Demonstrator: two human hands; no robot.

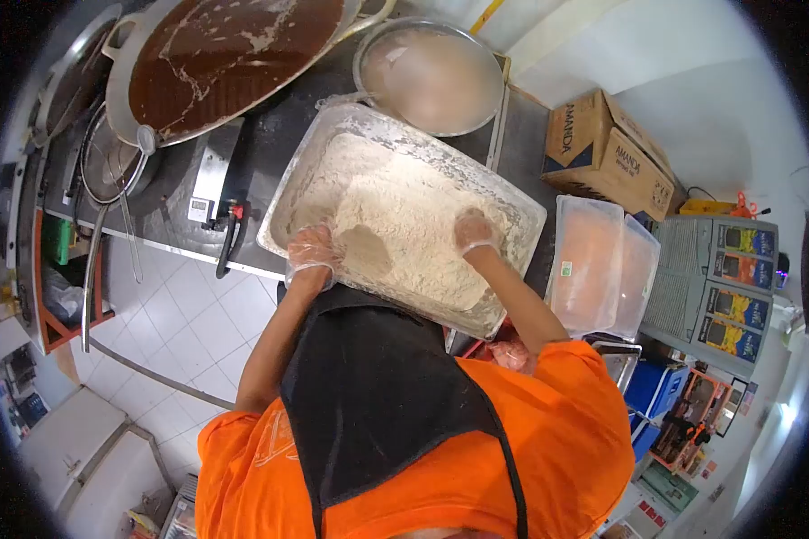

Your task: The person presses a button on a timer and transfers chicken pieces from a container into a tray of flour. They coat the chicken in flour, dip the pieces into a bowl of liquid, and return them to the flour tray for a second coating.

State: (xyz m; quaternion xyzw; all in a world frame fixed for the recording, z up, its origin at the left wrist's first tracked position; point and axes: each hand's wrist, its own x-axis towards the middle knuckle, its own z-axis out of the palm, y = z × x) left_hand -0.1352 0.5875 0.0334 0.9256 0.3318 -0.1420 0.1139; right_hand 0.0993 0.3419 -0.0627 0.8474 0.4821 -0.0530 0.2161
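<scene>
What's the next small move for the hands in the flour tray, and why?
Probably sweep the right hand toward the left hand, pushing flour over the darker patch between them. Both gloved hands are in the tray, the flour is heaped mid-tray, and that patch looks less covered than the rest.

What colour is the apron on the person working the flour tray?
The apron is black, over an orange shirt; head view.
</scene>
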